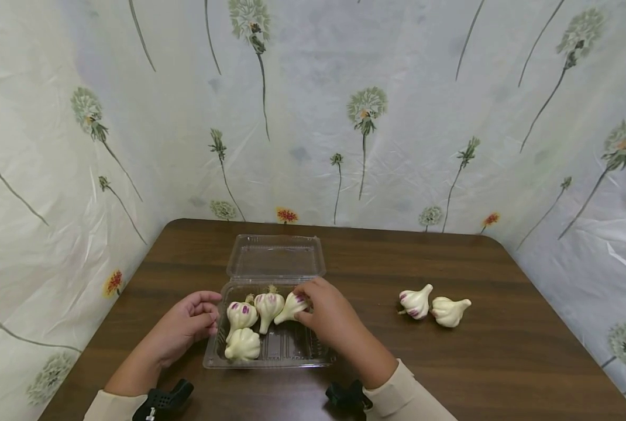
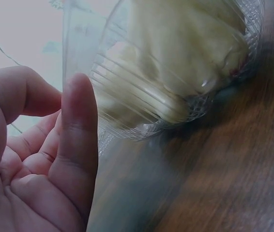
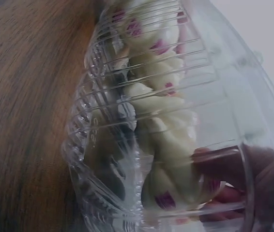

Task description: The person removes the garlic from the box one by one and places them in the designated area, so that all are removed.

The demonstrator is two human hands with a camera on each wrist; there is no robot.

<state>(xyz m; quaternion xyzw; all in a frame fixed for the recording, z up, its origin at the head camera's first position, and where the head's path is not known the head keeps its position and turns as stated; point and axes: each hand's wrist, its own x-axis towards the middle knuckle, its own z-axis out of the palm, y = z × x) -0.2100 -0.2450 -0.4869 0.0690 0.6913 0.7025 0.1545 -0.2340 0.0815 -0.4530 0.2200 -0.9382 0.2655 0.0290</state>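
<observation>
A hinged clear plastic container [image 1: 297,358] lies with its lid [image 1: 276,257] folded back on the table. My left hand [image 1: 194,318] is at its left side, and the left wrist view shows the thumb [image 2: 79,104] and index finger pinching the rim. Inside, my right hand [image 1: 326,310] holds a garlic bulb [image 1: 291,307] between thumb and fingers, at the back right. Beside it are a purple-marked garlic bulb [image 1: 268,305], another one [image 1: 241,314] at the left, and a whiter bulb [image 1: 243,345] in front. The right wrist view shows the held bulb [image 3: 171,186] through the clear wall.
Two more garlic bulbs, one purple-marked [image 1: 415,302] and one plain [image 1: 449,311], lie side by side on the dark wooden table [image 1: 481,374] to the right. A flower-patterned sheet [image 1: 302,117] hangs behind and along both sides.
</observation>
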